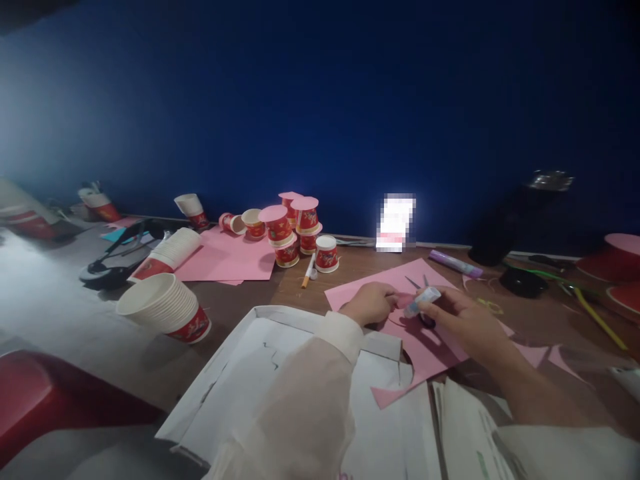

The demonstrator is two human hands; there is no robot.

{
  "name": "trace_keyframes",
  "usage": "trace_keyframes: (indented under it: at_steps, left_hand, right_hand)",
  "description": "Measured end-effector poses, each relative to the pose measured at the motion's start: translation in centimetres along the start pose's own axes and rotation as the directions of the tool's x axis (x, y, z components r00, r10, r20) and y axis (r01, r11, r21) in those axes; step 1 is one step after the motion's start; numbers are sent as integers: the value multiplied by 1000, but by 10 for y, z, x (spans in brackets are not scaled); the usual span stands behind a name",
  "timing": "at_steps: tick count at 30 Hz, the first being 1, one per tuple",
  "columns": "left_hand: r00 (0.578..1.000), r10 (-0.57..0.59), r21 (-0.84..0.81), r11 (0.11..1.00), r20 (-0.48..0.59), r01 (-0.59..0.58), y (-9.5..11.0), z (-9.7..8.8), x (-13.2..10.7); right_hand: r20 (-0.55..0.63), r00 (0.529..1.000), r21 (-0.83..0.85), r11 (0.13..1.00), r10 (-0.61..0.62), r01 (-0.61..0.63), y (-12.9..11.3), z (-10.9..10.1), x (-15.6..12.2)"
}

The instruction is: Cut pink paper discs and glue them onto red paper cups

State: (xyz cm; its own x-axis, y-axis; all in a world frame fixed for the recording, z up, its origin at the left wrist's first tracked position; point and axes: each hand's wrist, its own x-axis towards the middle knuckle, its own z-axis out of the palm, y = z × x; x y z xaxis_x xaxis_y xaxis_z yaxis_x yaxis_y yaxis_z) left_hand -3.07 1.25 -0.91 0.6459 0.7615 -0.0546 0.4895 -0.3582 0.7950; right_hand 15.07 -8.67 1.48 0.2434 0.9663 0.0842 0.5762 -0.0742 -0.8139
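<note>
My left hand (371, 302) is closed in a pinch on a small pink paper piece (403, 301) above a pink paper sheet (425, 343) with a round hole cut from it. Facing it, my right hand (463, 319) grips a small clear glue tube (423, 301), tip pointed at the pink piece. Scissors (417, 283) lie on the sheet just behind both hands. White cardboard (280, 373) lies under my left sleeve.
Stacks of red and white paper cups (167, 307), (167, 257) lie on their sides at left. Upright cups with pink lids (295, 230) cluster by the blue wall on another pink sheet (225, 257). An orange pen (307, 272), a purple marker (455, 263) and cables (595, 317) lie nearby.
</note>
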Motion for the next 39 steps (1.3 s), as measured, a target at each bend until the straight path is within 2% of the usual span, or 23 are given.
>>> trace_keyframes:
  at_steps: [4,15,27,39]
  left_hand:
    - [999,33,17,999,24,-33,4,-3,0]
    - [997,61,36,997,41,-62,3,-5,2]
    - [998,60,108,992,23,-62,4,-3,2]
    - [998,53,85,995,39,-56,4,-4,2]
  right_hand:
    - [-30,997,-107,992,-65,61,1,8,1]
    - [-31,993,-182,978,-110,103,6,17,3]
    - [15,996,-187,978,-89,90,2,19,4]
    - [75,995,-274,958,-61,79,1,15,4]
